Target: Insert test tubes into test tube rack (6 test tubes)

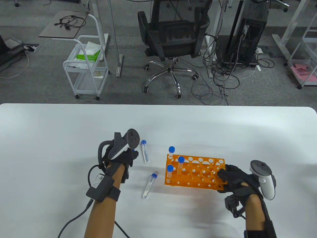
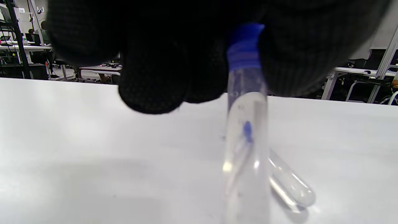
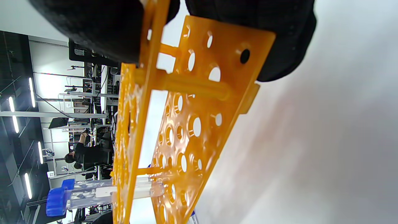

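Observation:
An orange test tube rack (image 1: 198, 173) stands on the white table (image 1: 49, 138). Three blue-capped tubes stand in its left end: one (image 1: 171, 151), a second (image 1: 180, 164) and a third (image 1: 169, 173). My right hand (image 1: 224, 176) grips the rack's right end; in the right wrist view its fingers (image 3: 273, 37) clamp the rack (image 3: 192, 118), and one standing tube (image 3: 93, 193) shows. My left hand (image 1: 130, 158) pinches a blue-capped tube (image 2: 245, 140) near its cap, left of the rack. Two more tubes lie loose: one (image 1: 144, 155) beside my left hand, another (image 1: 149, 185) nearer me.
In the left wrist view a loose tube (image 2: 289, 183) lies on the table just behind the held one. Beyond the table's far edge stand an office chair (image 1: 173, 39) and a white cart (image 1: 86, 67) on the floor.

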`<state>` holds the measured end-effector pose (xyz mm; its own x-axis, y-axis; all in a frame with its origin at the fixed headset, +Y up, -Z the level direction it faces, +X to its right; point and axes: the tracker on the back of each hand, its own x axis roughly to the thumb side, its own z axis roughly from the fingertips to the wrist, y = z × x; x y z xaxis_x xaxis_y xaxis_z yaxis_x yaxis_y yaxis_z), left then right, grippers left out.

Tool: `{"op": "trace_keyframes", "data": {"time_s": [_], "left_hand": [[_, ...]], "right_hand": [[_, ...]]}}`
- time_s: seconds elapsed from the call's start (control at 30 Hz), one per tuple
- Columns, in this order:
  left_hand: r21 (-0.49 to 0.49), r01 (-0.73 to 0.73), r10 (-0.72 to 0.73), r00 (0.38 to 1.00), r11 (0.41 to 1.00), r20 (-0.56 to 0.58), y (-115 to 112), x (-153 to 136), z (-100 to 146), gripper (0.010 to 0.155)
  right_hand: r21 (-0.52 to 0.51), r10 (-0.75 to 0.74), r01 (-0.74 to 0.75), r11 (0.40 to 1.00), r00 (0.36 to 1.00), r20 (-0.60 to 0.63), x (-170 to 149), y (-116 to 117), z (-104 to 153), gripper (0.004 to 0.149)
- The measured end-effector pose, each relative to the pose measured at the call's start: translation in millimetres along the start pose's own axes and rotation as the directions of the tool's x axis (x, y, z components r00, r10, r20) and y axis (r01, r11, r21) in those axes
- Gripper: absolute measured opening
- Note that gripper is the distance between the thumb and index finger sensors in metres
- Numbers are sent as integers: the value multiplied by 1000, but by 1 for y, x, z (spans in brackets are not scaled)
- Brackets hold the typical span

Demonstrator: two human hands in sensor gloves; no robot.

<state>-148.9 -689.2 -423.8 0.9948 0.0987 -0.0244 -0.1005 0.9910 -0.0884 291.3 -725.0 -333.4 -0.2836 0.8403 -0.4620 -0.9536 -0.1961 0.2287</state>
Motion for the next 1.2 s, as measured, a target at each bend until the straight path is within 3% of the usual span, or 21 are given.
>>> {"op": "trace_keyframes", "data": {"time_s": [0.67,0.93,1.2], "left_hand": [[288,-108,55,981,951,185,57,32,78,51],[352,-226,159,965,908,211,76,34,103,51],[392,-240,155,959,888,235,86,38,119,52]], "right_hand": [[-4,6,-6,1000,1000,1,0,-1,0,59],[-10,19,-19,1000,1000,0,2,-1,-1,60],[-2,23,-23,1000,1000,11,2,1,-2,60]]}}
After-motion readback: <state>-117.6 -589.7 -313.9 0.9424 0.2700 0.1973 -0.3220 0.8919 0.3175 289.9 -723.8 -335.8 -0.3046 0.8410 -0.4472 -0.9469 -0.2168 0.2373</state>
